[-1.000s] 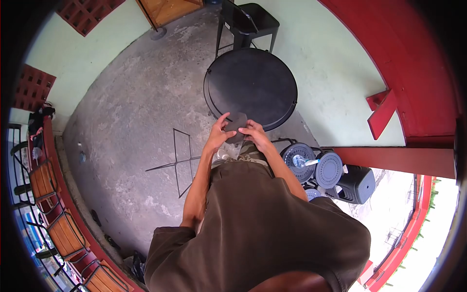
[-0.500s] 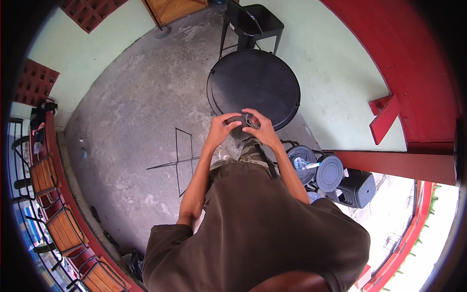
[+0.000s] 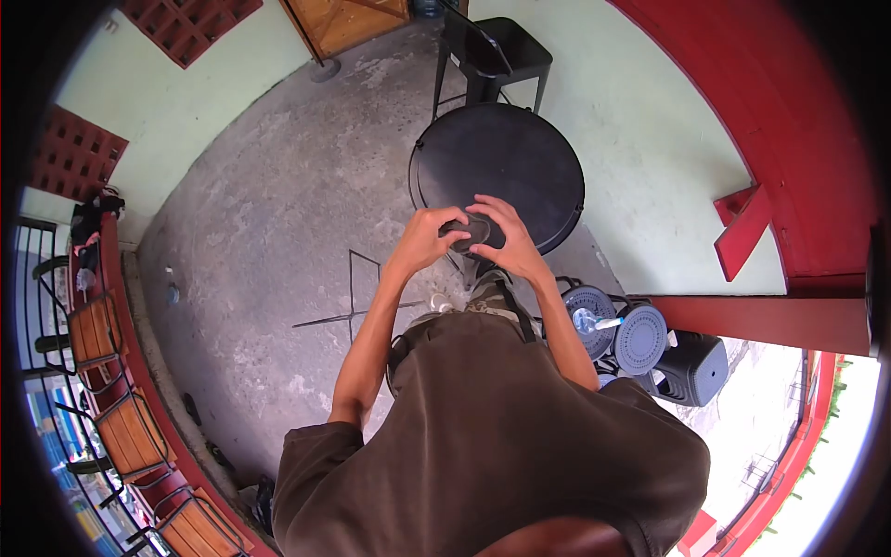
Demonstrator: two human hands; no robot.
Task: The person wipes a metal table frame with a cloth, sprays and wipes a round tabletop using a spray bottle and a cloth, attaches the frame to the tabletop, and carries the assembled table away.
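Note:
Between my hands, above the near edge of the round black table (image 3: 497, 158), is a small dark grey-brown bundle (image 3: 476, 229) that looks like folded or rolled cloth. Its exact kind I cannot make out. My left hand (image 3: 429, 241) grips its left side with bent fingers and thumb. My right hand (image 3: 512, 243) curves around the right side in a wide C, thumb tip and fingertips at the bundle's edge. Part of the bundle is hidden by the fingers.
A black metal chair (image 3: 506, 51) stands behind the table. To the right are grey round stools (image 3: 640, 339), a plastic bottle (image 3: 587, 321) lying on one, and a black speaker-like box (image 3: 696, 369). A thin black metal frame (image 3: 351, 316) is on the floor. Wooden chairs (image 3: 135, 436) line the left.
My right fingers have spread wider around the bundle, which now looks more rounded. My left hand still grips it. The whole view has shifted slightly.

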